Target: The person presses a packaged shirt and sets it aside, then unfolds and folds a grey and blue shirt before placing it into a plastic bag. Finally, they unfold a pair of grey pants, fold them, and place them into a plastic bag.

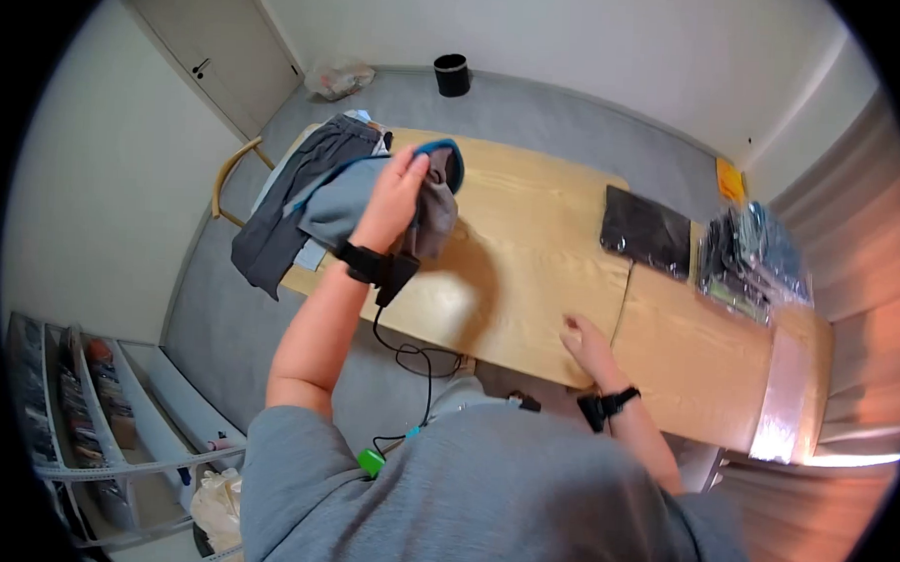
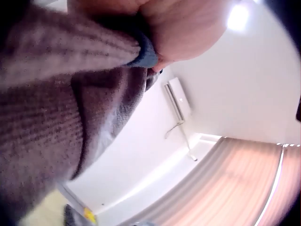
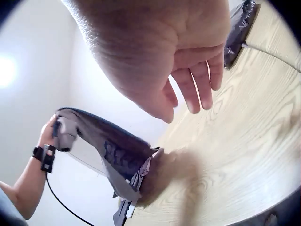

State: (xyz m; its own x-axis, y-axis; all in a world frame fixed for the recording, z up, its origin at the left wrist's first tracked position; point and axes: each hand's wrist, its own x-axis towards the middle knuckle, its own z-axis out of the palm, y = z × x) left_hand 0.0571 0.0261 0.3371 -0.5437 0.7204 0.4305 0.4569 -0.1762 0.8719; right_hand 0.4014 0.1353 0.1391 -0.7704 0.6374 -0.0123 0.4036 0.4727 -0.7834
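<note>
In the head view the left hand grips a grey garment with blue edging, lifted above the left part of the wooden table. Close up in the left wrist view, the fingers pinch the blue edge, and ribbed cloth hangs beside them. The right hand is over the table's near edge, away from the garment. Its fingers hang loosely bent in the right wrist view and hold nothing. The garment's lower end reaches down to the clothes at the table's left.
Dark grey trousers lie at the table's left end. A dark bagged garment and a pile of bagged clothes lie at the right. A black bin stands on the floor behind, and a shelf organiser is at lower left.
</note>
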